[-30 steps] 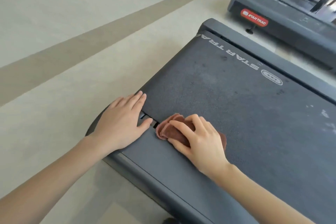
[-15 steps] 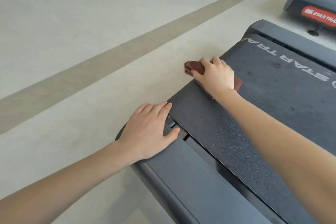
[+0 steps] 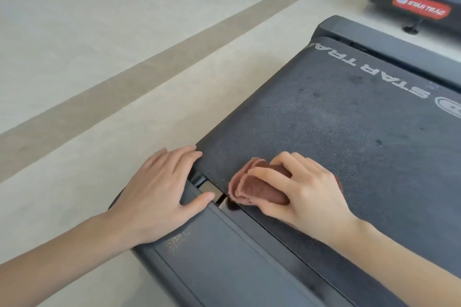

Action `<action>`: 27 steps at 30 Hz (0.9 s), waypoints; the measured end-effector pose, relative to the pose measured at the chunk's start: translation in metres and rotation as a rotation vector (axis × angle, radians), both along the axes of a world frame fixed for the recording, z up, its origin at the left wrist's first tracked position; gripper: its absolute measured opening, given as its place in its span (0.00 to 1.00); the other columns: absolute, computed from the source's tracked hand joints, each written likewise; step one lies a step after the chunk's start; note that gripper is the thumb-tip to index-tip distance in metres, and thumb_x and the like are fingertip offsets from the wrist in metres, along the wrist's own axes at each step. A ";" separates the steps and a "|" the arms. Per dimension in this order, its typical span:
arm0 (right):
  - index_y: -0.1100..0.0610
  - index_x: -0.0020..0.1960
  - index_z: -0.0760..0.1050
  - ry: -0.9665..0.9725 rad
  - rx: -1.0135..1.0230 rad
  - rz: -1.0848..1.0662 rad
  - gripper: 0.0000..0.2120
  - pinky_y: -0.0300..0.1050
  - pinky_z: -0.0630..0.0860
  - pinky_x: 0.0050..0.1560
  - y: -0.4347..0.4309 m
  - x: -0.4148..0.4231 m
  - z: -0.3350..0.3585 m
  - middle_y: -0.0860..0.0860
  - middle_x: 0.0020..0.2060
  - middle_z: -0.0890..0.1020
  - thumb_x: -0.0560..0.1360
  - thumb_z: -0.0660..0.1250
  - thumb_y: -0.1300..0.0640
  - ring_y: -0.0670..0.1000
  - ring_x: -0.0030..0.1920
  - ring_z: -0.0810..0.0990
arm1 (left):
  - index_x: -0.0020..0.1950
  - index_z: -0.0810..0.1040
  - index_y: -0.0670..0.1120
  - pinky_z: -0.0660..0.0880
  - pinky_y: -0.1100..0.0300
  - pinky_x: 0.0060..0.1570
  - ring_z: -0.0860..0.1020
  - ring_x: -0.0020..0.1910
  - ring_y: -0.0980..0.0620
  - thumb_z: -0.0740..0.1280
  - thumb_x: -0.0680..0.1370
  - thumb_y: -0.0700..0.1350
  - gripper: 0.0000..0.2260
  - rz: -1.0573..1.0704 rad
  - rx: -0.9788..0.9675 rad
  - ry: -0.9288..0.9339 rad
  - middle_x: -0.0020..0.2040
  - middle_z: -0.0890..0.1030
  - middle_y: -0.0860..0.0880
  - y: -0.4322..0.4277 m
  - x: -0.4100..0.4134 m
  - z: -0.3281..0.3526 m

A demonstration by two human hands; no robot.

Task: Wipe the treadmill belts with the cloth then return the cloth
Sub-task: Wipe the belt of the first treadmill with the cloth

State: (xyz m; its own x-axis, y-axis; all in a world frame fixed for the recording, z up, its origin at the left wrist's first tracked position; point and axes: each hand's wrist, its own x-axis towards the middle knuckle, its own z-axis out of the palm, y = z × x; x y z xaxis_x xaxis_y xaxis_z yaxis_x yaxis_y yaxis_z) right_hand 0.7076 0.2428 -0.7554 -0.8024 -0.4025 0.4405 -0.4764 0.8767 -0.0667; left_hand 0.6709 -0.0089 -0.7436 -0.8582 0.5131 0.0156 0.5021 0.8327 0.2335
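Cloth (image 3: 259, 190) under R hand (image 3: 309, 194), on belt (image 3: 349, 132)

Pale, glossy floor (image 3: 74, 40) crossed diagonally by a darker tan stripe (image 3: 124, 97)

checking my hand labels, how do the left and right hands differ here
The left hand lies flat, fingers straight, on the side rail; the right hand curls its fingers over the folded brown cloth. The left holds nothing; the right presses the cloth onto the belt. Both are bare, on one treadmill.
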 end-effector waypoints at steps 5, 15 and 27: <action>0.50 0.57 0.78 0.026 0.007 -0.408 0.18 0.47 0.72 0.38 0.042 -0.083 0.002 0.55 0.44 0.76 0.74 0.63 0.41 0.58 0.44 0.77 | 0.75 0.61 0.49 0.43 0.68 0.69 0.55 0.73 0.57 0.46 0.73 0.68 0.36 -0.087 -0.027 -0.062 0.76 0.58 0.52 0.007 -0.002 0.003; 0.52 0.54 0.79 0.015 0.007 -0.382 0.16 0.46 0.72 0.37 0.044 0.002 0.007 0.54 0.42 0.77 0.73 0.65 0.43 0.56 0.39 0.76 | 0.77 0.43 0.52 0.36 0.60 0.72 0.35 0.75 0.56 0.36 0.70 0.70 0.39 -0.171 -0.076 -0.008 0.77 0.39 0.54 0.065 -0.025 -0.007; 0.49 0.58 0.77 -0.015 0.016 -0.669 0.17 0.50 0.74 0.42 0.154 -0.068 0.007 0.55 0.45 0.76 0.73 0.65 0.42 0.59 0.47 0.78 | 0.75 0.62 0.51 0.47 0.49 0.73 0.51 0.76 0.51 0.47 0.77 0.65 0.31 -0.339 -0.054 0.032 0.76 0.57 0.56 0.113 -0.029 -0.016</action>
State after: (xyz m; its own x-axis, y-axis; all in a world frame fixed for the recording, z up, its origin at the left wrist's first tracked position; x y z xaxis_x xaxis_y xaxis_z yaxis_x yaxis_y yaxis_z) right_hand 0.6398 0.3970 -0.7484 -0.8874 0.1778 0.4254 0.1715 0.9837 -0.0535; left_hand 0.6415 0.1037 -0.7595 -0.6385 0.7696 0.0048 0.7585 0.6283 0.1730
